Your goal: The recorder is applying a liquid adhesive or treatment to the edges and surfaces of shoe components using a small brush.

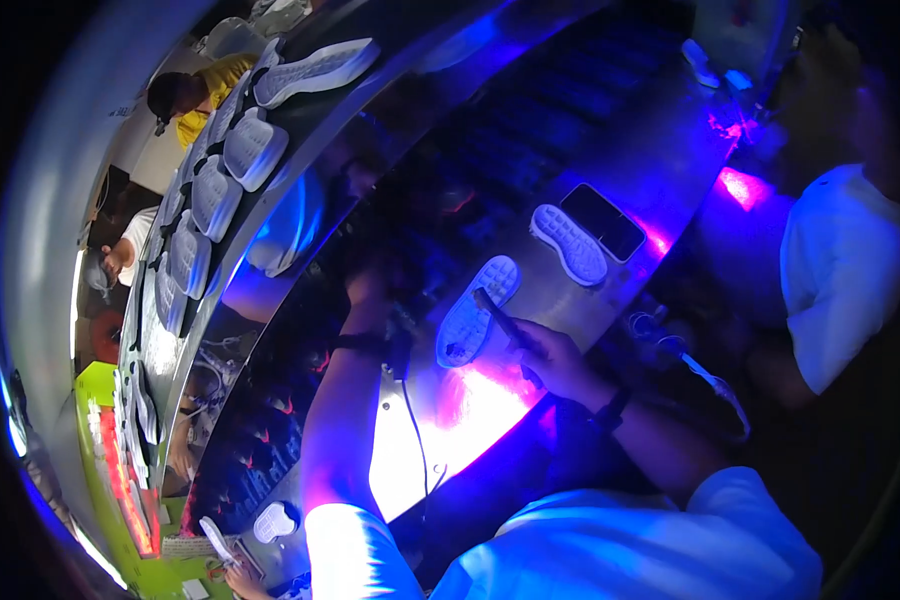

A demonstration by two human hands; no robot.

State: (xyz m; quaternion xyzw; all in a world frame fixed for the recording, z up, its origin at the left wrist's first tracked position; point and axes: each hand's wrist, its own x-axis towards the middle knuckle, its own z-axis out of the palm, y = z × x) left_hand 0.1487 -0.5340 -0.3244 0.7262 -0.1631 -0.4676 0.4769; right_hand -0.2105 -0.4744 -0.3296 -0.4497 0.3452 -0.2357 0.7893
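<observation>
Two pale shoe soles matter most around the hands. The nearer sole (454, 330) lies gridded face up on the bench (660, 180), just beyond the right hand (553, 362) and to its left. That hand is closed around a dark, slim tool (505, 322), perhaps a brush, whose tip overlaps the sole; whether it touches is unclear. The left hand (367, 287) is in shadow, left of this sole and apart from it, so I cannot tell whether it is open or gripping anything.

Farther beyond the right hand, the second sole (568, 245) lies just beside a smartphone (603, 222). More soles (255, 150) stand in a row beyond the left hand, to its left.

The nearer sole should be light, springy and hard to break, probably moulded foam or rubber. Its smooth sidewalls could slip if wet, so pinching both sides at the narrow waist seems best, with fingers off the gridded face.
</observation>
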